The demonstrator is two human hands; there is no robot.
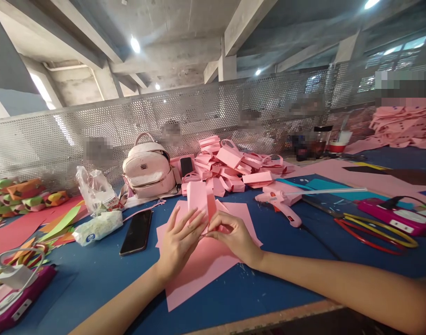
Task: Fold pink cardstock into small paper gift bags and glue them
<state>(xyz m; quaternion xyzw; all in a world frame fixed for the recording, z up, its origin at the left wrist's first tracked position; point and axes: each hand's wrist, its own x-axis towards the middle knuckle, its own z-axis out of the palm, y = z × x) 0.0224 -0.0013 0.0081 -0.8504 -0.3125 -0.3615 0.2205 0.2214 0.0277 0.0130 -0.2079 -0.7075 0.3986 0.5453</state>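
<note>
A folded pink paper box stands between my hands over flat sheets of pink paper. My left hand steadies it, with long fingers laid along its near left side. With thumb and fingertips pinched together, my right hand grips the box's lower right edge. The fingers hide the bottom of the box, so I cannot tell how its fold there lies. Behind it rises a heap of similar pink paper boxes, some with paper handles.
A pink glue gun with its cord and red-and-yellow-handled scissors lie to the right. On the left are a black phone, a tissue pack and a purple power strip. A pink backpack stands against the perforated metal screen.
</note>
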